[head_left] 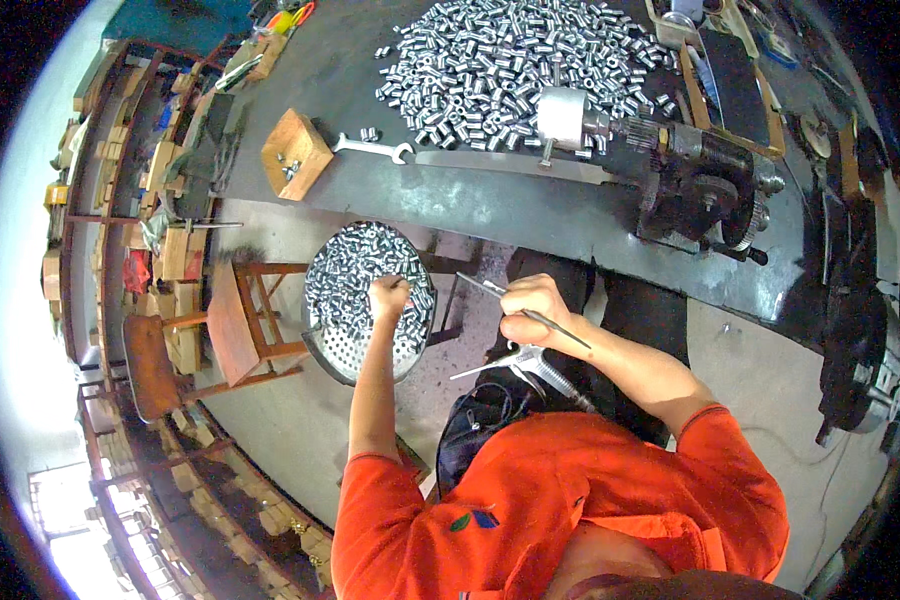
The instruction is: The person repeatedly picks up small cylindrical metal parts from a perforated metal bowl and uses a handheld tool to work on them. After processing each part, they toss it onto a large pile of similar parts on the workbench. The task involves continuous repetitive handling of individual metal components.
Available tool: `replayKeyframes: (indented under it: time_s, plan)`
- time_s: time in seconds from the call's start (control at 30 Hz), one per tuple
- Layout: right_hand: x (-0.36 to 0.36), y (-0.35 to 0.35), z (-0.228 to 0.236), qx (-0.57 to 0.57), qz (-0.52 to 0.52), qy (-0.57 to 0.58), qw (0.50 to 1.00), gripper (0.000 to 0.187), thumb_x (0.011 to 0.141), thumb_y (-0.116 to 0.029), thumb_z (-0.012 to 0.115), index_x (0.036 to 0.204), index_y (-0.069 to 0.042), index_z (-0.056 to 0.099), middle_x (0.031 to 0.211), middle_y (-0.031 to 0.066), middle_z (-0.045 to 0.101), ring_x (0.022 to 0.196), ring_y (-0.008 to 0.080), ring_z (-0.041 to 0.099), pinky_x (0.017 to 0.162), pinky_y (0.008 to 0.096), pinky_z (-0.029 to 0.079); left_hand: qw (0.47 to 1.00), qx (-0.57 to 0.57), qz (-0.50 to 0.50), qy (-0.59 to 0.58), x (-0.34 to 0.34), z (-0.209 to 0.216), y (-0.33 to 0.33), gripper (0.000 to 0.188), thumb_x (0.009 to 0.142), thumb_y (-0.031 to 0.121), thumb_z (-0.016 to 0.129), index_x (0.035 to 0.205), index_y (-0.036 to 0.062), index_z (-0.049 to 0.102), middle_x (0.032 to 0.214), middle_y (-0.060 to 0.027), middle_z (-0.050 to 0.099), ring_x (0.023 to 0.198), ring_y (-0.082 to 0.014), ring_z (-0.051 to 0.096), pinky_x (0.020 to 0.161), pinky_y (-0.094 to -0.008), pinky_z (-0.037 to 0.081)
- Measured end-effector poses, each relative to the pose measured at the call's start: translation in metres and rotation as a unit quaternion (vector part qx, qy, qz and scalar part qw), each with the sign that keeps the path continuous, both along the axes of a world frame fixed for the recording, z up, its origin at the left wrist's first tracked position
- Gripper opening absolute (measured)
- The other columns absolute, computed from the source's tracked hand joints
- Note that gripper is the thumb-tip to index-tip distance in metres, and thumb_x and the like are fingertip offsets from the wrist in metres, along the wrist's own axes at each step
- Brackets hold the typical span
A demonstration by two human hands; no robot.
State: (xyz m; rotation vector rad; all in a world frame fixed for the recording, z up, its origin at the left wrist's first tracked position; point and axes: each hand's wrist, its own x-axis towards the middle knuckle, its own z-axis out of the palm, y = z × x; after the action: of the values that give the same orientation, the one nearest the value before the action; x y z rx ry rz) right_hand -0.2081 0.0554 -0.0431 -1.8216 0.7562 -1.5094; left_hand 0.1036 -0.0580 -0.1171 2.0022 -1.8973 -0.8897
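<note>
1. Metal pieces (500,85) lie heaped on the workbench (440,200); more fill the round, holed pan (367,350) beside it, probably placed for easy reach.
2. Air gun (545,369) is between the right hand (532,308) and the orange shirt (570,460), seemingly handy there.
3. Left hand (389,297) curls over the pan's pieces; I cannot tell whether it grips 1.
4. Right hand closes around 1 thin rod (560,330), leaving both ends free.

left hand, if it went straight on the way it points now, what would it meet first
The left hand would likely meet the small metal cylinders heaped in the round perforated tray; exact depth is hard to judge.
</note>
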Motion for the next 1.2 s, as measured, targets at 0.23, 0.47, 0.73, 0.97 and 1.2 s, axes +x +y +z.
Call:
replayKeyframes:
  time_s: [0.23, 0.47, 0.73, 0.97, 1.2]
  plan:
    - [0.006, 0.003, 0.001, 0.028, 0.032, 0.025, 0.999, 0.026, 0.060, -0.014, 0.062, 0.053, -0.005, 0.039, 0.049, 0.0116, 0.040, 0.043, 0.0305, 0.045, 0.042, 0.0394, 0.034, 0.724, 0.241, 0.082, 0.641, -0.078, 0.072, 0.068, 0.011, 0.083, 0.012, 0.057, 0.090, 0.0038, 0.061, 0.067, -0.0078, 0.059, 0.056, -0.0195, 0.057, 0.066, -0.0401, 0.051]
    - [0.005, 0.003, 0.000, 0.052, 0.035, 0.039, 0.997, 0.021, 0.058, -0.013, 0.062, 0.052, -0.006, 0.043, 0.048, 0.0121, 0.045, 0.044, 0.0319, 0.049, 0.042, 0.0395, 0.037, 0.769, 0.216, -0.001, 0.601, -0.109, 0.094, 0.079, 0.016, 0.086, 0.011, 0.055, 0.094, -0.0022, 0.059, 0.071, -0.0133, 0.062, 0.054, -0.0197, 0.059, 0.059, -0.0327, 0.052]
    - [0.004, 0.002, -0.003, 0.072, 0.035, 0.067, 0.995, 0.020, 0.058, -0.009, 0.061, 0.050, -0.006, 0.043, 0.047, 0.0128, 0.047, 0.043, 0.0310, 0.051, 0.041, 0.0385, 0.038, 0.882, 0.139, -0.123, 0.434, -0.120, 0.125, 0.071, 0.016, 0.082, 0.000, 0.058, 0.098, -0.0018, 0.058, 0.082, -0.0133, 0.063, 0.073, -0.0205, 0.064, 0.069, -0.0321, 0.052]
    - [0.005, 0.001, -0.002, 0.058, 0.013, 0.052, 0.997, 0.020, 0.058, -0.009, 0.060, 0.051, -0.006, 0.042, 0.047, 0.0121, 0.045, 0.043, 0.0294, 0.050, 0.041, 0.0378, 0.036, 0.863, 0.172, -0.114, 0.461, -0.127, 0.123, 0.071, 0.021, 0.081, 0.000, 0.061, 0.100, -0.0013, 0.055, 0.081, -0.0085, 0.062, 0.072, -0.0164, 0.061, 0.067, -0.0284, 0.049]
    - [-0.010, -0.001, 0.024, 0.020, 0.024, -0.057, 0.998, 0.030, 0.061, -0.015, 0.057, 0.049, -0.005, 0.031, 0.047, 0.0076, 0.029, 0.038, 0.0232, 0.033, 0.040, 0.0354, 0.023, 0.970, -0.122, -0.196, 0.072, -0.103, 0.117, 0.056, 0.014, 0.070, 0.000, 0.064, 0.084, 0.0000, 0.060, 0.067, -0.0044, 0.058, 0.055, -0.0101, 0.054, 0.050, -0.0262, 0.042]
